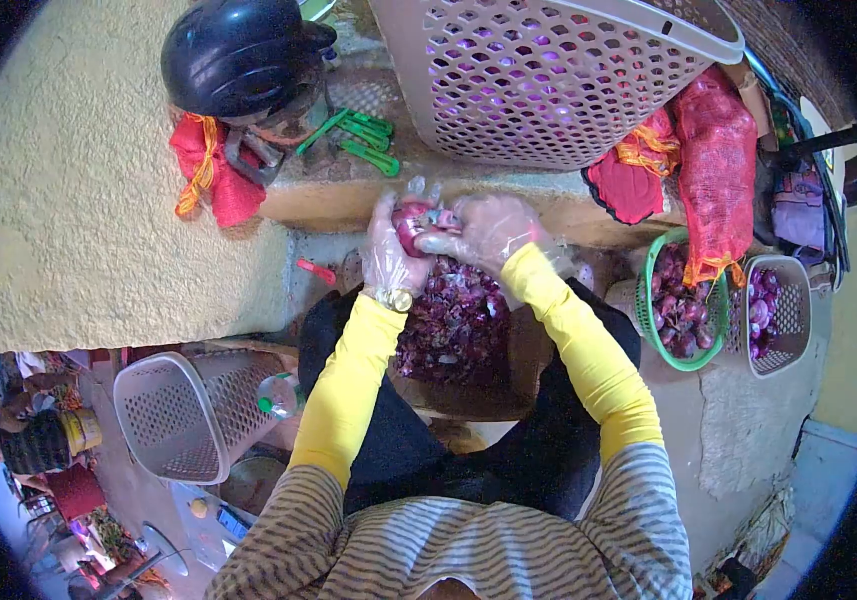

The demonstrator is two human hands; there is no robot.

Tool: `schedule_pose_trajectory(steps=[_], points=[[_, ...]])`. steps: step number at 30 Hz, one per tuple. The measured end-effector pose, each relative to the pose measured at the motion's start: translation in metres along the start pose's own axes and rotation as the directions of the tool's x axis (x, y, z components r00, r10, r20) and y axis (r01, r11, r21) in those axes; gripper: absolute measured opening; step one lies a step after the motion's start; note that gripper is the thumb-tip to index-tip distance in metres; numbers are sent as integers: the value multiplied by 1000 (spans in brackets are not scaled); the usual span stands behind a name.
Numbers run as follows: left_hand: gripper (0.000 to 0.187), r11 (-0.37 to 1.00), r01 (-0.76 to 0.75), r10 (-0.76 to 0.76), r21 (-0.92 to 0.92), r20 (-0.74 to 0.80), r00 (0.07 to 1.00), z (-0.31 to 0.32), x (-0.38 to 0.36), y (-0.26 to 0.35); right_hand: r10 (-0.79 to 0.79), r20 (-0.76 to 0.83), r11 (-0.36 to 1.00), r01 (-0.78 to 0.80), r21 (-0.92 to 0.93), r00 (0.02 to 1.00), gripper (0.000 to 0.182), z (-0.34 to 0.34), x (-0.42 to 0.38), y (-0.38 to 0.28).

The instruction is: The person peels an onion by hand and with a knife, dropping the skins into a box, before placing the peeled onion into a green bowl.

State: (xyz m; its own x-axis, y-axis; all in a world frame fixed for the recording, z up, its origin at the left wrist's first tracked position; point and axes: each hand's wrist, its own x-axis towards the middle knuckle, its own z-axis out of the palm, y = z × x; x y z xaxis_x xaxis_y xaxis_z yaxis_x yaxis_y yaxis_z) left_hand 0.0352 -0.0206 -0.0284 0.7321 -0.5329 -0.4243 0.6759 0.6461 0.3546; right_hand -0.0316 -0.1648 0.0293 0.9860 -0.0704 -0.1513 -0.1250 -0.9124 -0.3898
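In the head view, my left hand (pixel 391 245), in a clear plastic glove with a watch at the wrist, grips a red onion (pixel 410 227). My right hand (pixel 493 232), gloved the same way, is curled close against the onion's right side, its thumb stretched toward it. A small pinkish and teal bit shows between the hands; what the right fingers hold is hidden. Below both hands, between my knees, a container holds a heap of dark red onion skins (pixel 453 325).
A large lattice basket (pixel 518 90) of onions stands ahead. Green-handled tools (pixel 368 140) lie beside a black helmet (pixel 238 55). On the right are a green basket (pixel 713 335) of onions and red mesh bags (pixel 716 160). Another basket (pixel 173 415) lies left, near a bottle (pixel 280 396).
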Motion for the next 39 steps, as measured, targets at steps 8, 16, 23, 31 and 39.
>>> schedule_pose_trajectory(steps=[8, 16, 23, 31, 39], points=[[45, 984, -171, 177, 56, -155, 972, 6, -7, -4, 51, -52, 982, -41, 185, 997, 82, 40, 2, -6], [52, 651, -584, 723, 484, -160, 673, 14, -2, -7, 52, 86, 856, -89, 509, 995, 83, 43, 3, -19], [55, 228, -555, 834, 800, 134, 535, 29, -22, 2, 113, 374, 407, -387, 828, 920, 84, 44, 0, -36], [55, 896, -411, 424, 168, -53, 904, 15, -4, 35, 65, 153, 870, -131, 475, 986, 85, -12, -20, -7], [52, 993, -67, 69, -100, 12, 998, 3, -10, 50, 64, 60, 988, -72, 134, 996, 78, -2, -26, 15]])
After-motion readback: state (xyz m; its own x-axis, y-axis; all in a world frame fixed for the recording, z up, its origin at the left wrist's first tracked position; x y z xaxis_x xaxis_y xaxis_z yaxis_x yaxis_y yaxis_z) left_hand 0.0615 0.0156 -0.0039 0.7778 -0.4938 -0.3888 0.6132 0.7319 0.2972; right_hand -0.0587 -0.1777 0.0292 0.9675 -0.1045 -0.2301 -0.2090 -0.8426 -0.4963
